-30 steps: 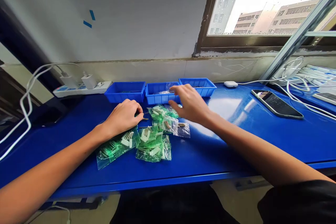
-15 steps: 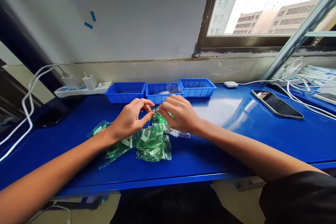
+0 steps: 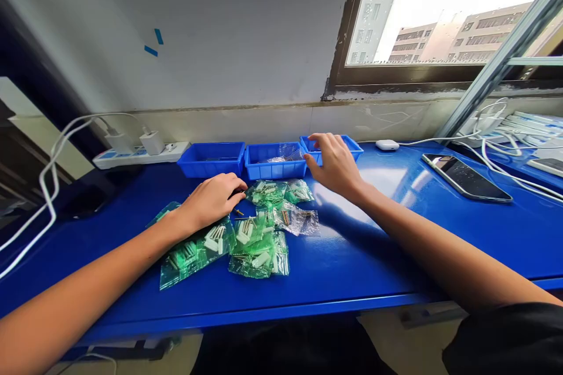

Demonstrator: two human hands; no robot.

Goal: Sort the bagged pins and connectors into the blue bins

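My left hand (image 3: 214, 200) rests low over the left part of the pile, fingers curled and thumb close to the index finger; whatever may be between them is hidden. Just below its thumb lies a small brass-coloured screw (image 3: 238, 211). Green plastic bags (image 3: 257, 258) with white plugs and screws inside spread under and beside this hand. Next to them is a clear bag (image 3: 303, 220) with brownish metal pieces. My right hand (image 3: 335, 165) hovers at the right blue bin (image 3: 354, 145), thumb and fingers apart, covering most of its inside.
A middle blue bin (image 3: 275, 172) holds a clear plastic bag, and a left blue bin (image 3: 211, 170) stands beside it. A power strip (image 3: 105, 159) with chargers is at the back left. On the right lie a phone (image 3: 466, 177), a white earbud case (image 3: 387, 145) and white cables.
My hands have parted from their shared pinch above the bags. The right hand moved right and away to the right bin; the left drew back left, uncovering the screw and more bags.
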